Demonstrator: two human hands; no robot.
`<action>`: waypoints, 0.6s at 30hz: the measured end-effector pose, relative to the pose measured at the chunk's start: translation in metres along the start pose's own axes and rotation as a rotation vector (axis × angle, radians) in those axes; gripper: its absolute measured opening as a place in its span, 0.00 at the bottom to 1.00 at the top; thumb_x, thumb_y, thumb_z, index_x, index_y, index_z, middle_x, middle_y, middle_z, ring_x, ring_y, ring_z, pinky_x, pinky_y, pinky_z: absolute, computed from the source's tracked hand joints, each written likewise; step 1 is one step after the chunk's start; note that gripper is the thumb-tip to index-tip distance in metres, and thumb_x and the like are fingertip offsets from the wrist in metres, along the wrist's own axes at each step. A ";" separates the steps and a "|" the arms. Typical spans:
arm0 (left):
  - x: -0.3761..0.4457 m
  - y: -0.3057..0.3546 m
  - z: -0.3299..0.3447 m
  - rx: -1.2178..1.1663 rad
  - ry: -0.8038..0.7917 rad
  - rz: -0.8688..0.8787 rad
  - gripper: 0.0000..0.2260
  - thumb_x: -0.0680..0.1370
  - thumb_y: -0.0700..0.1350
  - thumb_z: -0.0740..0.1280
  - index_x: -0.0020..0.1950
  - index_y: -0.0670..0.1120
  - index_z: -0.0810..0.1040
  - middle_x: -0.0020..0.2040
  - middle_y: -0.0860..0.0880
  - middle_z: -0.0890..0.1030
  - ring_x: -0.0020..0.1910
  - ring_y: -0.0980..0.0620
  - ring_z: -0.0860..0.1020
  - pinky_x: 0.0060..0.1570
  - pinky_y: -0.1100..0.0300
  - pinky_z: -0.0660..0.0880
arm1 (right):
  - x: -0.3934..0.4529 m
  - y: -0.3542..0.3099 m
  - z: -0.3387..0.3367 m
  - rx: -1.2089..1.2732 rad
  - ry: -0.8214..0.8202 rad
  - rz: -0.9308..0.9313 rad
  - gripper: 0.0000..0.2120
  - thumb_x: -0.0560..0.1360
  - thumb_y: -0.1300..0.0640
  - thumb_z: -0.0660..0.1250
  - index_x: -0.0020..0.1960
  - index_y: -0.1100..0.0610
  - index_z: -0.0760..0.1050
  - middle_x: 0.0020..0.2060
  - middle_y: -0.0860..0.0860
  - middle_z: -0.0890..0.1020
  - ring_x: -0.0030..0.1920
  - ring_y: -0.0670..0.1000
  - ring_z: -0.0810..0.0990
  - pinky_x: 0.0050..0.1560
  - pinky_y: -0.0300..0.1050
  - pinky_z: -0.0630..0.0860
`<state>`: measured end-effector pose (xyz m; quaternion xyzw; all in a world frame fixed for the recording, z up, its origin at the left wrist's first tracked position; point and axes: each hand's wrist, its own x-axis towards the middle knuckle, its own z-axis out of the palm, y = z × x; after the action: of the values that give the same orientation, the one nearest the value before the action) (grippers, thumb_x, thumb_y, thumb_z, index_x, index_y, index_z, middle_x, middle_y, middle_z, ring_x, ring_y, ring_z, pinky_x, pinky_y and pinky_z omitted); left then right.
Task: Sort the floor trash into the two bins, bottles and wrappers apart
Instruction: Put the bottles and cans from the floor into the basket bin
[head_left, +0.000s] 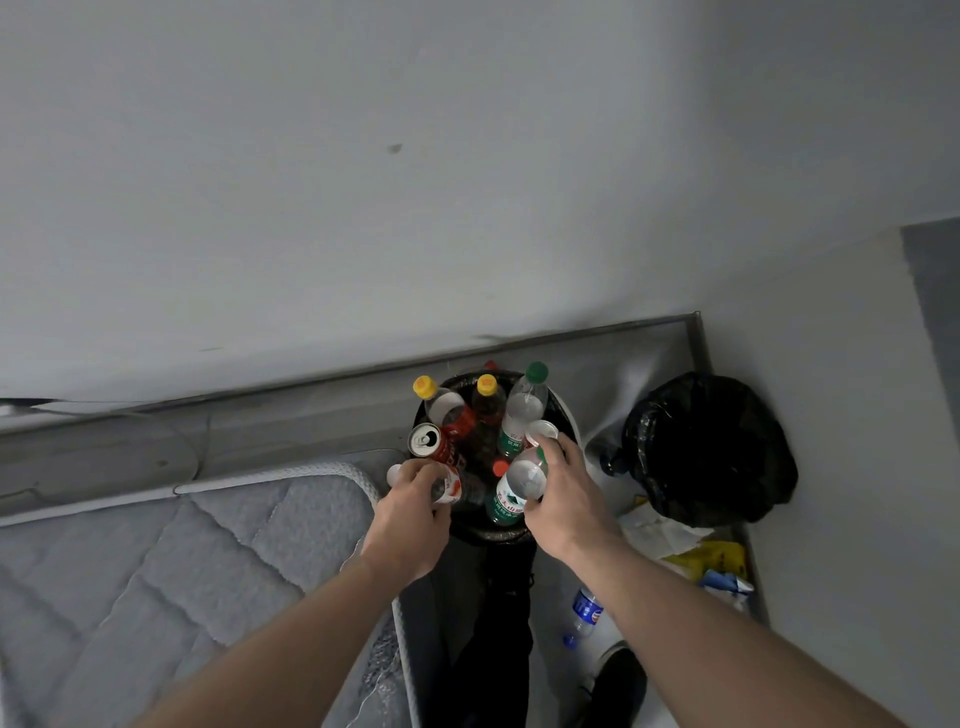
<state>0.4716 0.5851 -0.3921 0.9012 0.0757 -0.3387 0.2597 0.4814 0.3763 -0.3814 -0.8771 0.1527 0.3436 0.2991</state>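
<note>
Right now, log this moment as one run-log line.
left hand: holding red-label bottle | right hand: holding green-label bottle | bottle bin: crowded | floor: blue-label bottle, wrappers remain

Bin (470, 530) interior hidden under bottles. Left hand (410, 525) fingers (415, 470) partly behind its bottle (449, 486). Label text on green-label bottle (511, 491) too small to read. Blue-label bottle (586, 613) blurred. Mattress (156, 571) cut by left/bottom edges.

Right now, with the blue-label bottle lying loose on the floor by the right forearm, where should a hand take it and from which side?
Probably around the middle, over the label, coming down from above. The blue-label bottle lies on its side, cap toward the viewer, so its round body is exposed on top. The right forearm and the wrappers crowd it, so a sideways approach looks poorer.
</note>
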 end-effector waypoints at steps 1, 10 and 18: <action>-0.002 0.000 0.001 0.002 0.000 0.010 0.18 0.77 0.43 0.66 0.67 0.53 0.73 0.69 0.57 0.68 0.58 0.47 0.77 0.56 0.53 0.75 | -0.004 0.002 -0.001 0.008 0.002 -0.003 0.42 0.71 0.64 0.71 0.78 0.43 0.56 0.76 0.42 0.57 0.57 0.54 0.80 0.48 0.50 0.81; -0.019 0.022 -0.002 0.056 -0.015 0.110 0.17 0.75 0.42 0.67 0.63 0.52 0.75 0.66 0.56 0.70 0.55 0.46 0.79 0.54 0.51 0.76 | -0.051 0.032 -0.008 0.105 0.079 0.015 0.40 0.74 0.60 0.70 0.79 0.44 0.55 0.78 0.45 0.56 0.70 0.51 0.71 0.61 0.46 0.77; -0.063 0.081 0.056 0.141 -0.100 0.247 0.19 0.72 0.41 0.69 0.63 0.50 0.77 0.66 0.51 0.71 0.55 0.41 0.80 0.57 0.47 0.77 | -0.138 0.108 -0.019 0.206 0.061 0.194 0.37 0.75 0.55 0.68 0.80 0.47 0.55 0.77 0.47 0.58 0.75 0.51 0.65 0.70 0.46 0.69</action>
<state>0.4175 0.4894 -0.3532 0.9016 -0.0727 -0.3531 0.2392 0.3413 0.2896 -0.3201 -0.8328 0.2800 0.3265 0.3484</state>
